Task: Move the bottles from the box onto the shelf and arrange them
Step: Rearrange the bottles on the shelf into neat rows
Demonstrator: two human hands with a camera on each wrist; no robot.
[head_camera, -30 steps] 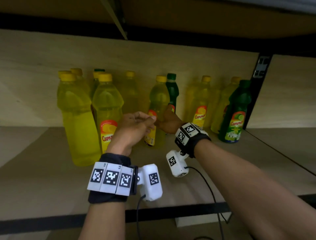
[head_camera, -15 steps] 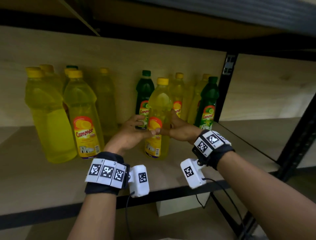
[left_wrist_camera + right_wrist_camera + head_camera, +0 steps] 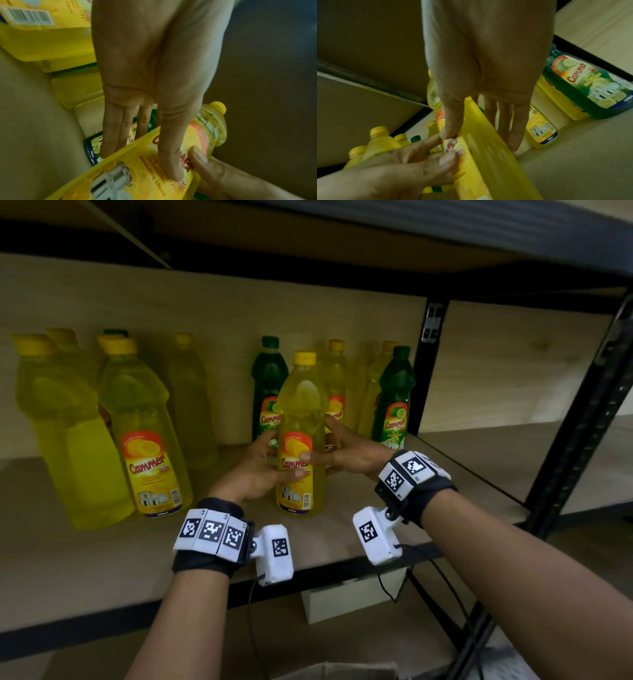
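Observation:
A yellow-capped yellow bottle stands upright on the wooden shelf, its label facing me. My left hand holds its left side, thumb across the label and fingers behind. My right hand holds the right side the same way. In the left wrist view the left hand pinches the bottle, and the right thumb presses beside it. The right wrist view has the right hand gripping the bottle's edge.
Big yellow bottles stand at the left. Behind the held bottle are a green bottle, more yellow ones and a second green bottle by the black post. A cardboard box edge shows below.
Both hands took hold of the yellow bottle and brought it forward, in front of the green one, with its label turned toward me. My view swung to the right.

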